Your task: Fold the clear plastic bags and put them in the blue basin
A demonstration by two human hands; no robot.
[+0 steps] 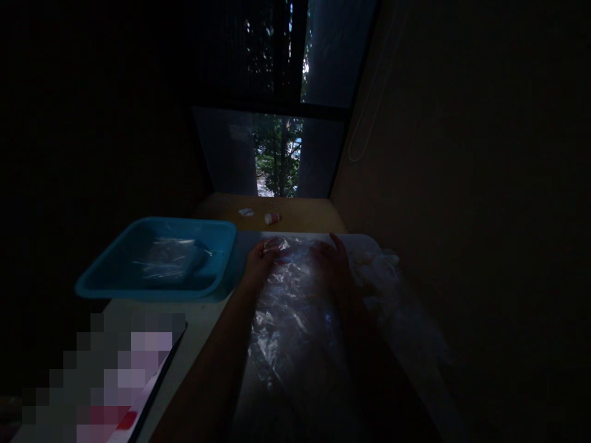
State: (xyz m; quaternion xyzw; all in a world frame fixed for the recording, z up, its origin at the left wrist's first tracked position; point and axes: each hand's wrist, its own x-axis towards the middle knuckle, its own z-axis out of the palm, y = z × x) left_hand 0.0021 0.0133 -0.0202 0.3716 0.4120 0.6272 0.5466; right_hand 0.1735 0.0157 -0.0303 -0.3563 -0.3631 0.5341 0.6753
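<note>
A: On the pale table (203,320), between the two forearms, a sheet of clear plastic film (286,307) is spread out, crinkled, running from the near edge up to the far edge of the top.

B: How is it held?

A: Its far end is pinched by the left hand (261,258), fingers curled closed on the film. The right hand (333,263) is laid flat and spread on the film, nothing gripped as far as the dim light allows.

B: What room is left at the sides?

A: A blue tray (217,243) with more clear plastic inside is set just beside the left hand. A heap of crumpled white plastic (376,264) is pressed near the wall (462,215) on the right. Beyond the hands, a wooden ledge (305,216) with a small roll (271,218) is seen below the window (277,154).
</note>
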